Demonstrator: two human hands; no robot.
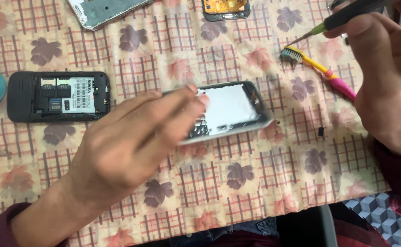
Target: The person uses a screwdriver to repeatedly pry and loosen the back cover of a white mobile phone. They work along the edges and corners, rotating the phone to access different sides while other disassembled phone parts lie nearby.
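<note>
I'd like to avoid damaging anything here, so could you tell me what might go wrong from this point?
1. The left hand is blurred over the phone front housing; it may slip.
2. The right hand holds a pointed tool above the cloth, and its tip could scratch a part.
3. A tiny black part lies loose near the table edge and could get lost.

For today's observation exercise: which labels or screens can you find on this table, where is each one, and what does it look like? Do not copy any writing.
Label: inside the open back of the black phone at left; white rectangle with dark print and bar stripes.
Screen: on the grey-rimmed phone front at centre, under the left hand's fingertips; pale, blank, glaring rectangle.
Screen: on the dark part at the top edge; orange, cut off by the frame.
</note>
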